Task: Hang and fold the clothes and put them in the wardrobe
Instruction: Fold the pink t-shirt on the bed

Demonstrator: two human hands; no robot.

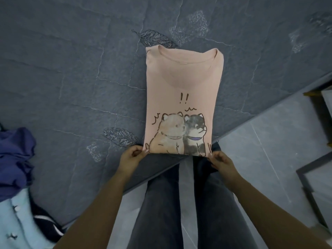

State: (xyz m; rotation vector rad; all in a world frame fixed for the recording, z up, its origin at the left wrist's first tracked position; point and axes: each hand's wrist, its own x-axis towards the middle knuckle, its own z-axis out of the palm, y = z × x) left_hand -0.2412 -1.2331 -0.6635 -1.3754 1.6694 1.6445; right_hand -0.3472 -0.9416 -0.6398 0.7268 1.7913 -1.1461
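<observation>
A pink T-shirt [183, 83] with two cartoon dogs printed on it lies flat on the dark grey bedspread [71, 78], its sides folded in to a narrow strip, collar at the far end. My left hand [132, 156] pinches the near left corner of its folded bottom edge. My right hand [220, 159] pinches the near right corner. Both corners sit at the bed's near edge, right in front of my legs.
At the left edge a pile of clothes lies on the bed: a purple-blue garment [14, 159], a light blue buttoned one [16, 218] and a dark striped piece [48, 225]. Grey floor tiles [265, 141] lie to the right, with a dark frame [309, 191] and furniture at the far right.
</observation>
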